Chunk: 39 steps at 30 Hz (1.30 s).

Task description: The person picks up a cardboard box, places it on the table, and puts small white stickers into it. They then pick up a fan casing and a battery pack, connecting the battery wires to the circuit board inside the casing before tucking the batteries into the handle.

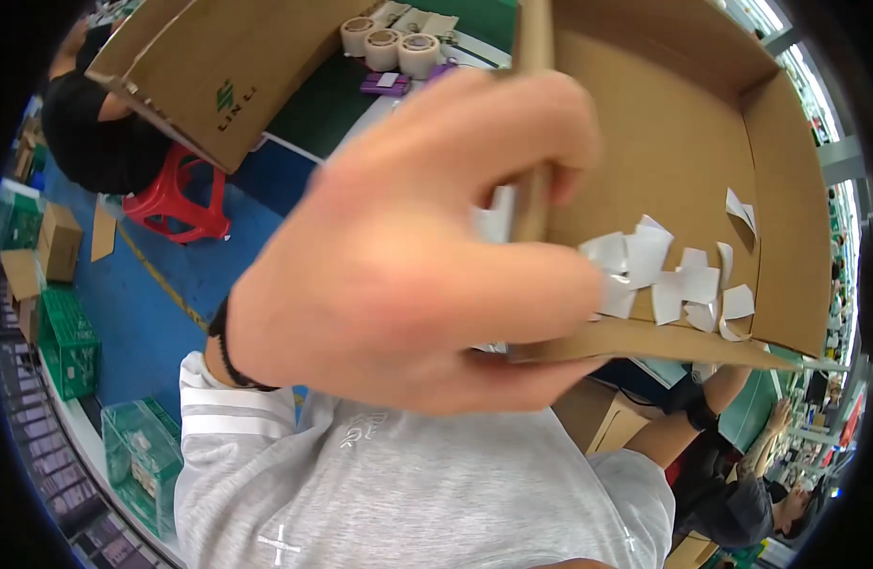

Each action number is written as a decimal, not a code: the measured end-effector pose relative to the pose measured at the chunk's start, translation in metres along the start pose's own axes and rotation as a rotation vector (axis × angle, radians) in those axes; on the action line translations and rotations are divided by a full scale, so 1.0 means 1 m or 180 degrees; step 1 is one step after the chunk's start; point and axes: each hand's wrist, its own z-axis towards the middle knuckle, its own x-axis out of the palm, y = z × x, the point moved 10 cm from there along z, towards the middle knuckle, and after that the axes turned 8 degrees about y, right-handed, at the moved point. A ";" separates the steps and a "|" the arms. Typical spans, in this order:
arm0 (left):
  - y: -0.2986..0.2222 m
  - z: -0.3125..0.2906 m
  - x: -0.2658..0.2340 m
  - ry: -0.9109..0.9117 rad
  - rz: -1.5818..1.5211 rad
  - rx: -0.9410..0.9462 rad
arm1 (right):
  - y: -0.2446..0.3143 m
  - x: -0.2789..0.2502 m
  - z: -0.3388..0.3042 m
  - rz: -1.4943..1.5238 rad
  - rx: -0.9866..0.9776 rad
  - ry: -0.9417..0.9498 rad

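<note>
One hand, the left hand (408,256), is gripping the edge of an open cardboard box (683,123) raised above the bench (313,114), fingers curled tight around its flap. White paper scraps (664,275) are lying inside the box. Tape rolls (391,43) are sitting beyond the box.

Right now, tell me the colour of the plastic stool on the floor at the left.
Red. The plastic stool stands on the blue floor; the head view shows it clearly.
</note>
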 end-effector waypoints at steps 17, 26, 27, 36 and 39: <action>-0.017 -0.236 -0.081 -0.0630 0.1709 -0.1750 | 0.323 0.374 0.244 0.2265 -0.0576 0.3150; 0.017 -0.379 -0.017 -0.0802 0.1041 -0.3664 | 0.378 0.503 0.164 0.2472 -0.0868 0.4608; 0.020 -0.388 -0.010 -0.0835 0.0987 -0.3713 | 0.366 0.511 0.159 0.2082 -0.0857 0.4629; 0.083 -0.451 0.014 -0.0976 0.0435 -0.4033 | 0.279 0.573 0.176 0.1952 0.0452 0.4543; 0.128 -0.459 0.011 -0.0990 0.0623 -0.3675 | 0.237 0.583 0.196 0.2130 0.1029 0.3970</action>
